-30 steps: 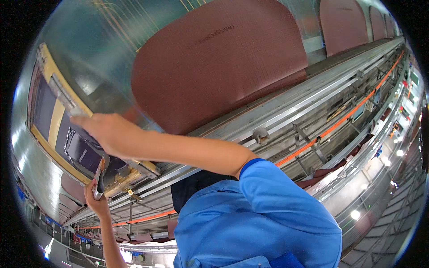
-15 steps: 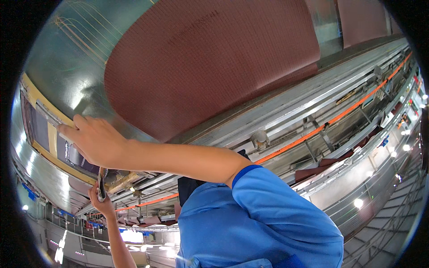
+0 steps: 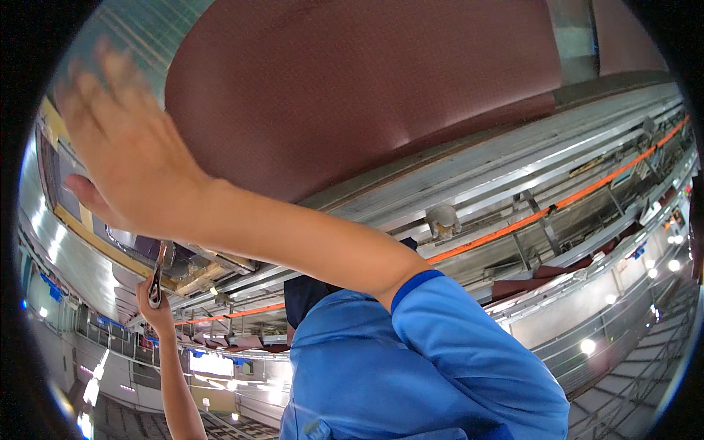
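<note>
My right hand (image 3: 136,158) is raised at the left, its fingers spread and partly blurred, with nothing seen in it. Its bare forearm crosses the middle from a blue sleeve. Behind the fingers is a shiny greenish surface (image 3: 163,23) with pale threads; beside the hand lies a large maroon sheet (image 3: 352,95) with a curved left edge. Lower down, my left hand (image 3: 154,308) is closed round a shiny metal tool with a looped handle, which looks like a pair of scissors (image 3: 155,287). The tool's upper end stands just below my right wrist.
A long metal rail (image 3: 484,172) runs along the sheet's near side, with an orange hose or cable (image 3: 506,233) beyond it. A yellow-edged frame (image 3: 110,253) lies at the left. Another maroon piece (image 3: 631,37) shows at the upper right.
My right hand has lifted up from the yellow-edged frame, and its bent fingers have spread out. The left hand, with the scissors, has shifted slightly up and left in view.
</note>
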Available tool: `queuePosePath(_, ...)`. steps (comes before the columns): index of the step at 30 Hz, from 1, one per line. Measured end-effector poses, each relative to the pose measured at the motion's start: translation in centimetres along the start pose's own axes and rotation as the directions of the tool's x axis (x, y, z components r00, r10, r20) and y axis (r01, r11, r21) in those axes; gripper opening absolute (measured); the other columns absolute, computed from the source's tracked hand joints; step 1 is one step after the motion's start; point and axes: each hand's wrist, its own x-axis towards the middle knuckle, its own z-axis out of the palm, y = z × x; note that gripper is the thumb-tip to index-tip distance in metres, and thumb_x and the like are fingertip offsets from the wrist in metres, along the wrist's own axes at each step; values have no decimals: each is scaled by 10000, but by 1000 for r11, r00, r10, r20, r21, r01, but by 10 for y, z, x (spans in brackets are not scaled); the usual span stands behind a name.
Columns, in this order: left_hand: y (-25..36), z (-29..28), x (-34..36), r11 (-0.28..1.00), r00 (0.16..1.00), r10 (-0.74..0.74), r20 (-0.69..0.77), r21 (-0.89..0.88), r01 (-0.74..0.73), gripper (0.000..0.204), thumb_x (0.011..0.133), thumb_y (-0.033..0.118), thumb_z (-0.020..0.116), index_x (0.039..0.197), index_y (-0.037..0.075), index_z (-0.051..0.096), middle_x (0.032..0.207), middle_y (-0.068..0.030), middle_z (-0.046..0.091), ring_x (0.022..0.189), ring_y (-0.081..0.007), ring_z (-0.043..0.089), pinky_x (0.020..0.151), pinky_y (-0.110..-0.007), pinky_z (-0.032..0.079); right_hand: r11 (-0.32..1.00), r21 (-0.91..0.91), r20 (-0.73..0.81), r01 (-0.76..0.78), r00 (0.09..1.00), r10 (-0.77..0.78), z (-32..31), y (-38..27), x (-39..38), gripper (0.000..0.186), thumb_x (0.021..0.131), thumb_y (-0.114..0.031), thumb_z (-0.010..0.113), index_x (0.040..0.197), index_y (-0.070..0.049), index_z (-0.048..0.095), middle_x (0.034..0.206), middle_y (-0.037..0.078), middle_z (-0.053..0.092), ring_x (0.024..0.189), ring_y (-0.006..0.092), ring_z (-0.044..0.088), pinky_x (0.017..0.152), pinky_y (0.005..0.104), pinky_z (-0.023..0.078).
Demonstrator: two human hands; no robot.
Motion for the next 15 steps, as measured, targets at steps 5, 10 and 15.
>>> queuePosePath(5,-4,-2,-5,999,999,-39,26,7,39,433,716,-174,596,1114,-5,627,990,-133,586,931,-316,588,871,-337,458,970,-176,-282,168,935,-214,27,46,34,728,888,-253,666,1430,99,329,1467,373,336,1395,498,328,1101,575,342)
queuePosePath(10,-5,4,-5,998,998,-55,29,-13,55,424,720,-157,600,1115,-5,622,994,-139,587,949,-339,594,888,-348,457,987,9,78,161,984,-161,-6,56,31,975,983,-227,613,1557,101,-103,1600,402,-120,1467,617,-93,1134,738,105)
queuePosePath(15,0,0,1,1000,1000,-6,8,15,6,438,719,-178,583,1111,0,660,941,-111,574,882,-275,585,799,-311,460,962,-40,67,271,961,-268,-5,75,33,956,965,-176,640,1562,111,-50,1601,413,-68,1475,613,-40,1143,718,127)
